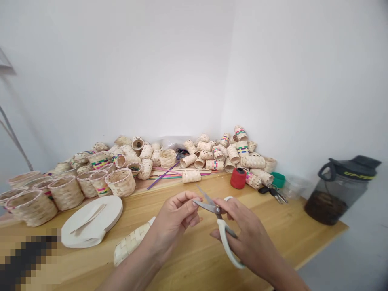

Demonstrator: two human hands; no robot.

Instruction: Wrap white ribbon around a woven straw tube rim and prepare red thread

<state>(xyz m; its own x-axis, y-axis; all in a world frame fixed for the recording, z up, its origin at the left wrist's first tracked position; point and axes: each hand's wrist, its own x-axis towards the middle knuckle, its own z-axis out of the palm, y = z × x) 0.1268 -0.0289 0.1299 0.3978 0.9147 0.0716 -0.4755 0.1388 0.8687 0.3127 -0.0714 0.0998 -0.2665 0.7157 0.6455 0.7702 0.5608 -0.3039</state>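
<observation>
My right hand [247,238] grips a pair of white-handled scissors [222,228], its fingers through the loops; the steel blades stand apart and point up-left. My left hand [177,216] is curled in a pinch at the blade tips, thumb and forefinger pressed together on something too small to make out. Just under my left wrist a flat woven bamboo piece [130,242] lies on the wooden table [287,226].
Several small woven baskets [121,182] crowd the table's left, and a heap of woven cylinders [212,155] fills the back corner. White round discs [93,220], coloured strips [165,174], a red thread spool [238,178], keys [274,192] and a dark bottle [339,190] also stand about.
</observation>
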